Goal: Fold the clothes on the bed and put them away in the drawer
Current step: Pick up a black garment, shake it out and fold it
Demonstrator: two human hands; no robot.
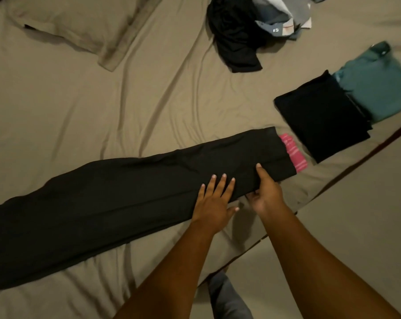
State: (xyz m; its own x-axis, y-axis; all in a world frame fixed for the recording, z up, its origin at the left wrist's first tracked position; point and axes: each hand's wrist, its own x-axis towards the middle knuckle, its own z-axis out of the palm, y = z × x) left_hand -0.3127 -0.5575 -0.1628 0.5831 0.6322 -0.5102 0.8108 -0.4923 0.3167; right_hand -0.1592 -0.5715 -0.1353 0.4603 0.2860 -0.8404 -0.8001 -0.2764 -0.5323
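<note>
While left hand (214, 203) lies flat and right hand (267, 192) pinches the half-folded black garment (125, 192), two folded pieces (321, 118) sit beyond right hand; pile (236, 31) ahead unfolded, drawer step pending.

Flat left hand (214, 201) on black garment (102, 203)

Tan bed (84, 107), long black garment (116, 199), folded clothes (321, 116)

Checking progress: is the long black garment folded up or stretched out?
Stretched out: the garment lies full length across the bed, left hand flat on it, right hand gripping its edge.
</note>
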